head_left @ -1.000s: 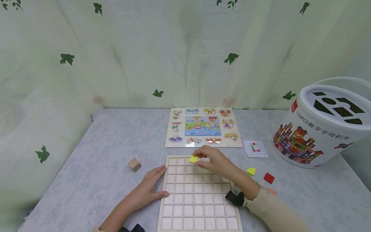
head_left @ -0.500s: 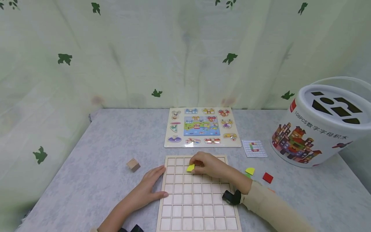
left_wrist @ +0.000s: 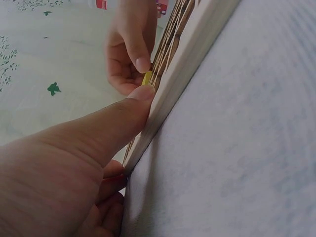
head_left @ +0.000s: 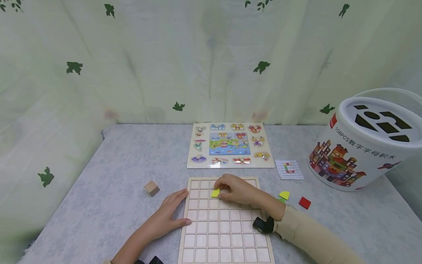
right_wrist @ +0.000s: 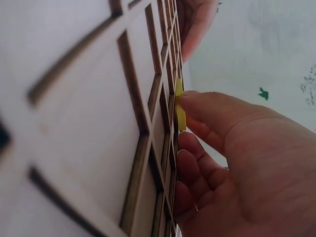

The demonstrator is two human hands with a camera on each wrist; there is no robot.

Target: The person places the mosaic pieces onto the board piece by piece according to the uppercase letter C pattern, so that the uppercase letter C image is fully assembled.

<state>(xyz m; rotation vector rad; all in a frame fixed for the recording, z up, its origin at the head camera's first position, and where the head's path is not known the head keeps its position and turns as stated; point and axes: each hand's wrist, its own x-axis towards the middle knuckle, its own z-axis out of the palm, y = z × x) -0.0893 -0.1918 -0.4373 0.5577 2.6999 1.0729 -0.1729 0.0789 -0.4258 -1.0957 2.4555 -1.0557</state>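
A wooden grid board point(head_left: 213, 227) lies flat in front of me in the head view. Between thumb and fingers of my right hand point(head_left: 238, 189) is a small yellow tile point(head_left: 215, 193) with a curved edge, pinched over the cells of an upper row, left of centre. In the right wrist view the tile point(right_wrist: 181, 109) sits right at the grid ribs, thumb on its face. My left hand point(head_left: 167, 212) rests along the board's left edge, its fingers extended and its thumb touching the rim; the left wrist view shows that thumb point(left_wrist: 118, 111) close up on the edge.
A wooden cube point(head_left: 152, 188) lies left of the board. Behind stands a picture puzzle point(head_left: 201, 165), with a pattern card point(head_left: 290, 176) beside it. To the right are a second yellow tile point(head_left: 284, 195), a green piece point(head_left: 282, 200), a red tile point(head_left: 304, 202) and a large white bucket point(head_left: 349, 172).
My right hand has brought the yellow tile from the board's top row slightly towards me and left, down close over the grid. My left hand stays at the board's edge.
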